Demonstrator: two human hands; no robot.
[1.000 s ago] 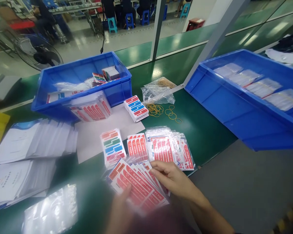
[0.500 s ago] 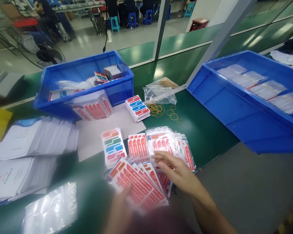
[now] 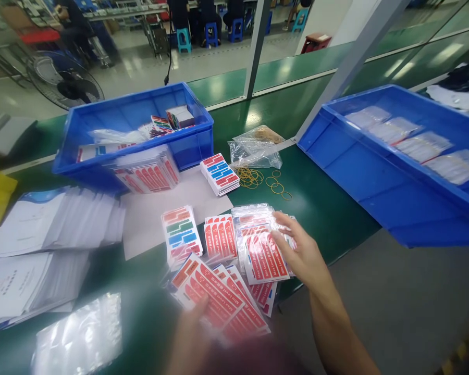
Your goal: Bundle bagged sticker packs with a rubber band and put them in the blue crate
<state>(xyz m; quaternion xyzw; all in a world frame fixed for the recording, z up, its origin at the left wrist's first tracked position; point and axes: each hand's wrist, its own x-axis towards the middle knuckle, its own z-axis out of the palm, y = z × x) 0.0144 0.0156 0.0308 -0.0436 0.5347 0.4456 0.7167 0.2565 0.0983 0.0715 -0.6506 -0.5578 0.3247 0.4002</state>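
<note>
My right grip [image 3: 305, 254], half curled, touches the label packet [image 3: 263, 256] on its left, hold unclear; my left grip [image 3: 193, 325] clasps fanned packets [image 3: 224, 298].

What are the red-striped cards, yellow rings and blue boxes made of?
Red-striped cards: probably smooth paper or thin card, flat and crisply printed. Yellow rings: likely rubber, thin loops, shine unclear. Blue boxes: seemingly hard plastic, slightly shiny, stiff walls.
</note>
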